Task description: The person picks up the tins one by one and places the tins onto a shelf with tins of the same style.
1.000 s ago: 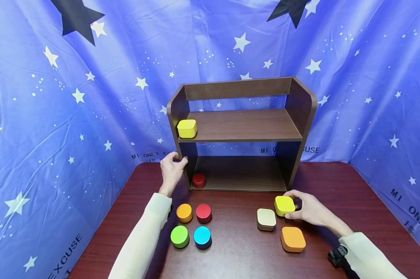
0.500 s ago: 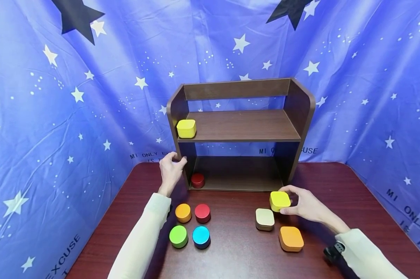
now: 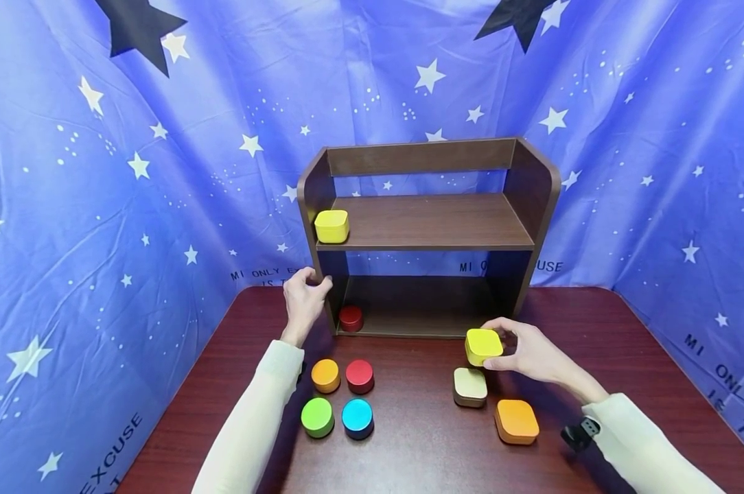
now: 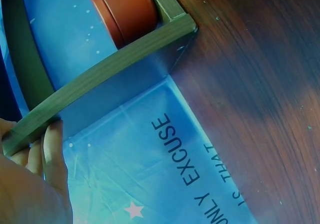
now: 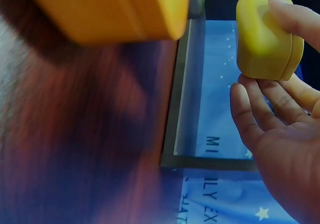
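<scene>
the right hand (image 3: 523,352) pinches the yellow tin (image 3: 483,346) between thumb and fingers, spread only to the tin's width; the tin looks lifted off the table (image 3: 421,446), just behind the cream tin (image 3: 470,386) and near the lower right of the shelf (image 3: 536,185). the left hand (image 3: 304,298) is curled onto the shelf's left side edge. two tins stand in the shelf: a second yellow tin (image 3: 331,227) above and a red tin (image 3: 350,318) below, both at the left end. so the work looks nearer its start than its end: besides the cream tin, the square orange tin (image 3: 517,421), round orange tin (image 3: 325,375), other red tin (image 3: 359,376), green tin (image 3: 317,417) and blue tin (image 3: 357,418) are all on the table.
</scene>
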Motion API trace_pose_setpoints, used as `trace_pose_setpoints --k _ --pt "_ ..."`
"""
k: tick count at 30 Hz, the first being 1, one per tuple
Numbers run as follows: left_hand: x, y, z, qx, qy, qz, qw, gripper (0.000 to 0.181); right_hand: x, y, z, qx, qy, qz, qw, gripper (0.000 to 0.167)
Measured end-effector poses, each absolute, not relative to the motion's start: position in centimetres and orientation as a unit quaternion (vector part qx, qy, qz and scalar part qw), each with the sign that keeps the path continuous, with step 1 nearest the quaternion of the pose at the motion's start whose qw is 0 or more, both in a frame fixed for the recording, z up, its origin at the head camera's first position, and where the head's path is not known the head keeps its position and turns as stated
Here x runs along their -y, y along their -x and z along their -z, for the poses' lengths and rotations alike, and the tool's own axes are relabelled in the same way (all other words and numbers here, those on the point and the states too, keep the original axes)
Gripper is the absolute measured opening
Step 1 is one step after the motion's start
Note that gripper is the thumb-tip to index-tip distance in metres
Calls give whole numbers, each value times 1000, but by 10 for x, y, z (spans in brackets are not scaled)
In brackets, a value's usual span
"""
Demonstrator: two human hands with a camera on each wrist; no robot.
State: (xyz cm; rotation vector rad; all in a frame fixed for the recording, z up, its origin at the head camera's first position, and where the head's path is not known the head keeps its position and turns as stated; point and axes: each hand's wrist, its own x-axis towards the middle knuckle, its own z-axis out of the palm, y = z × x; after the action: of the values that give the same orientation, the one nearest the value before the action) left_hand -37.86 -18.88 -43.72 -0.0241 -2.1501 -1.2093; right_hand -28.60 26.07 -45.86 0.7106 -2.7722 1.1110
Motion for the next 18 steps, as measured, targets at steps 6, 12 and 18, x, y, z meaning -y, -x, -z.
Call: trace_pose_setpoints --k 6,12,18 --pt "189 379 437 819 14 460 342 23 -249 289 446 898 -247 -361 40 56" --pt "189 379 437 820 13 455 348 23 -236 295 439 887 -258 -380 39 54" --pt "189 378 438 822 10 457 338 22 -223 299 431 888 -263 -375 44 55"
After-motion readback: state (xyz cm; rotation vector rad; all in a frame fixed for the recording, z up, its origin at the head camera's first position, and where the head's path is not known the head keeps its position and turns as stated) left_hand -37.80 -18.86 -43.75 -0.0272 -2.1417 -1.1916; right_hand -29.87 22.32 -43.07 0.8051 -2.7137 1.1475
